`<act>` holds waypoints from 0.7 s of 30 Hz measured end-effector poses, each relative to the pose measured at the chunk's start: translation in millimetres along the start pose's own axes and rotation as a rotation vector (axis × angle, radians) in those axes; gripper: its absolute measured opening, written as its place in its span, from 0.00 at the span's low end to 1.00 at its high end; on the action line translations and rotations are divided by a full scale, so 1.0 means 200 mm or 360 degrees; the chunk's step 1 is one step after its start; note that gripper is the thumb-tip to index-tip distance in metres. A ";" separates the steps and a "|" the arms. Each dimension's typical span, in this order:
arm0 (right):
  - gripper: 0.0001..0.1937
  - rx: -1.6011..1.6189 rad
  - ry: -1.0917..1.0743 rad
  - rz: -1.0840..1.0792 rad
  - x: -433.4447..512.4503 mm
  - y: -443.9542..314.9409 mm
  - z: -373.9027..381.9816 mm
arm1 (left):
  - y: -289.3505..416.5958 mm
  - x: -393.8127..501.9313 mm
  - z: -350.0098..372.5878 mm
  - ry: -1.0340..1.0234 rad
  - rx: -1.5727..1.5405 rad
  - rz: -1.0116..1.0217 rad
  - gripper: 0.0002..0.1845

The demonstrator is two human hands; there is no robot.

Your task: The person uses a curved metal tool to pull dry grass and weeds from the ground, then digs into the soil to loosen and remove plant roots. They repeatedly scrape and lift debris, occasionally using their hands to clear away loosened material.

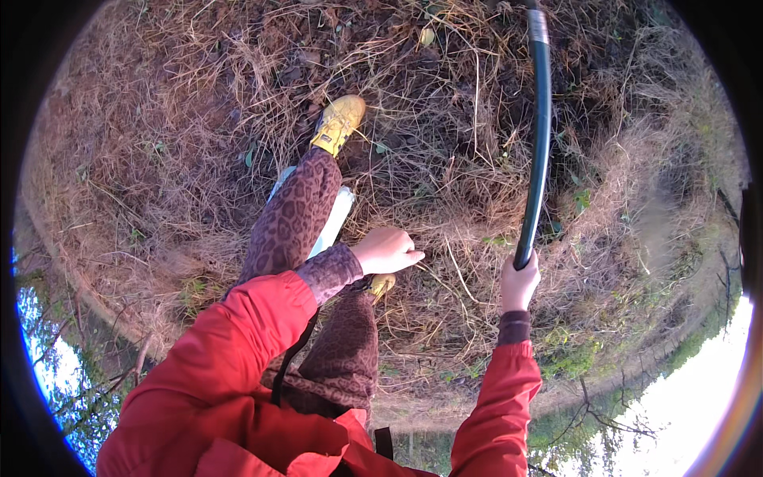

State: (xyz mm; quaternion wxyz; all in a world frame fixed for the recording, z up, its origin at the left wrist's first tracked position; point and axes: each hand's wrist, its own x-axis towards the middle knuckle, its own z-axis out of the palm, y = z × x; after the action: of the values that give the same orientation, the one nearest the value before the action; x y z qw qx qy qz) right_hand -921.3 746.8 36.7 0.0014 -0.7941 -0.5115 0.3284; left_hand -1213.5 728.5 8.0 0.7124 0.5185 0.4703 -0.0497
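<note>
My right hand (520, 282) is closed around the lower end of a dark green tool handle (541, 137). The handle runs up to the top edge of the view, with a silvery metal collar (537, 27) near its far end. Whatever is fixed beyond the collar is cut off or blurred. My left hand (386, 250) is curled into a fist in front of my legs, and no object shows in it. A thin dry stalk (444, 280) lies just past its thumb. Dry grass (417, 173) and dark soil spread beneath both hands.
My yellow shoes (340, 122) stand in the grass, one far ahead of the other. A pale plastic-looking object (334, 220) sits partly hidden behind my front leg. Bare branches (587, 405) and green weeds (566, 352) show towards the lower right rim.
</note>
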 end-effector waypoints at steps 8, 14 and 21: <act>0.17 -0.0722 -0.0315 0.0862 -1.05 0.58 -0.31 | 0.01 0.01 -0.01 0.0041 -0.0073 0.0002 0.26; 0.10 -0.0586 -0.0130 0.0893 -1.16 0.56 -0.24 | 0.04 0.02 -0.03 0.0028 0.0038 -0.0025 0.27; 0.12 -0.0098 -0.0037 0.0367 -0.41 0.07 -0.10 | 0.02 0.03 -0.01 -0.0017 0.0041 0.0018 0.27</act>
State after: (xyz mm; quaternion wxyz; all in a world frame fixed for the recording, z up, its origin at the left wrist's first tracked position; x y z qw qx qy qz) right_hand -920.2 679.8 90.5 -0.0668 -0.8434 -0.4267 0.3196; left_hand -1209.1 735.3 6.6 0.7086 0.5299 0.4627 -0.0544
